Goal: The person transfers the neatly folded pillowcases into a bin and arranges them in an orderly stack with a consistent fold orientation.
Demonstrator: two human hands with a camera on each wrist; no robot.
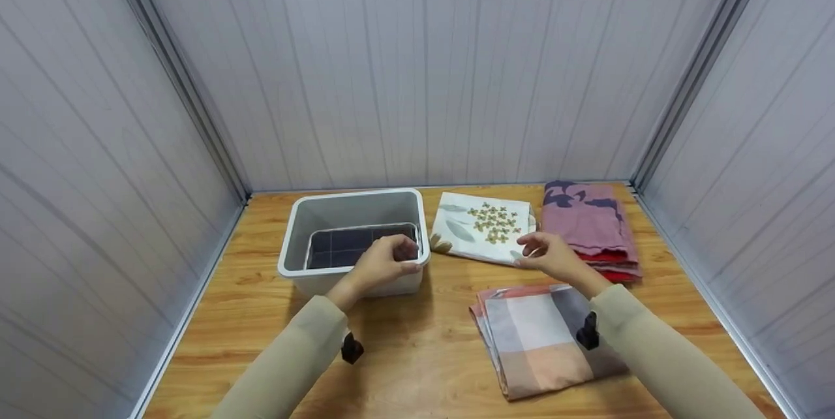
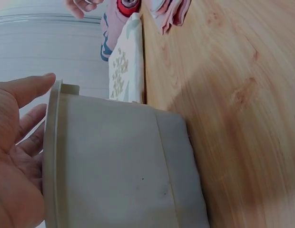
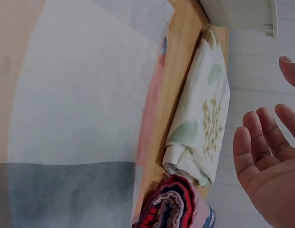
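My left hand is over the front right part of a light grey plastic bin, its fingers loosely bent. In the left wrist view, the thumb and fingers are beside the bin's rim; whether they touch it I cannot tell. A folded dark cloth with thin pale lines lies inside the bin. My right hand hovers by the front right corner of a folded white cloth with leaf and flower prints. Nothing is between its relaxed fingers in the right wrist view.
A folded plaid cloth lies at the front right, partly under the right forearm. Behind it is a purple and red folded cloth stack. Pale panel walls enclose the wooden table at the back and sides.
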